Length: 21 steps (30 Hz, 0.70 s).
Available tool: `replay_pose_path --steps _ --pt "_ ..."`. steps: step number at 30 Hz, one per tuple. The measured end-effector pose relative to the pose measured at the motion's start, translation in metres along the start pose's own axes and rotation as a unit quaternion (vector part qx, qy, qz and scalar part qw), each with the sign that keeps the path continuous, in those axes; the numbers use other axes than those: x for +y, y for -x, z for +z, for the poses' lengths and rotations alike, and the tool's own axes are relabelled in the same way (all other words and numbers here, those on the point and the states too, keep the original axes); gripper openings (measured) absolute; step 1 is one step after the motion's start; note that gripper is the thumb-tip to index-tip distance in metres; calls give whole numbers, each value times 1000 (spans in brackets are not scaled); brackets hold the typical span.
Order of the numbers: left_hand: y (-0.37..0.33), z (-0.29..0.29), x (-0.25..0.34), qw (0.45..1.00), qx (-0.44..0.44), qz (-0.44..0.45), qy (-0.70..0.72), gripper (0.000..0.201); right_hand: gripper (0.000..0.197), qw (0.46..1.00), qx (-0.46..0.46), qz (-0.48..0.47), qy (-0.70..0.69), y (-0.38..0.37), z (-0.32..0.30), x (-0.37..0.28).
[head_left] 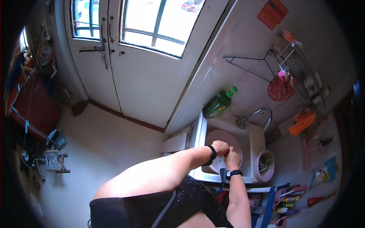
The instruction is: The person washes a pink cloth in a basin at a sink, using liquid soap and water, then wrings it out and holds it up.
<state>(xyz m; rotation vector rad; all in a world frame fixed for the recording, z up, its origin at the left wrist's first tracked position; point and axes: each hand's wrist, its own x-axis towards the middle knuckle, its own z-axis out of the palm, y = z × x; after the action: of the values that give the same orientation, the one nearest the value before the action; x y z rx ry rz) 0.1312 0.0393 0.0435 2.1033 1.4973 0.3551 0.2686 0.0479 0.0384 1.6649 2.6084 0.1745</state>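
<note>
Over a white sink (201, 133), my left hand (219, 148) and my right hand (232, 159) meet with fingers curled closed. Anything between the fingers is too small or hidden to make out. Beneath them a round pinkish basin (227, 136) sits in the sink, and a whitish shape (217, 165) shows in it below my left wrist. Each wrist wears a black band. A curved metal tap (269, 117) rises at the sink's back right. On the back left corner stands a green pump bottle (217, 106).
A pink container (265, 167) hangs at the sink's right side. A wire rack (304, 72) and orange gloves (303, 123) are on the wall. Toiletries crowd a shelf (272, 205) at lower right. White double doors (144, 83) stand ahead; a small stool (55, 160) is at left.
</note>
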Motion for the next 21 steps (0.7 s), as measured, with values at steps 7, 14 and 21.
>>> replay_pose_path --steps 7,14,21 --pt "0 6 2 1000 -19 2 -5 22 27 1000 -7 14 4 8 3 -1" --pt "-16 -35 -20 961 -143 2 237 67 33 995 67 6 -67 4 -1 20" --pt "0 -23 -26 977 15 -165 -132 35 49 969 -156 130 -143 -5 16 26"
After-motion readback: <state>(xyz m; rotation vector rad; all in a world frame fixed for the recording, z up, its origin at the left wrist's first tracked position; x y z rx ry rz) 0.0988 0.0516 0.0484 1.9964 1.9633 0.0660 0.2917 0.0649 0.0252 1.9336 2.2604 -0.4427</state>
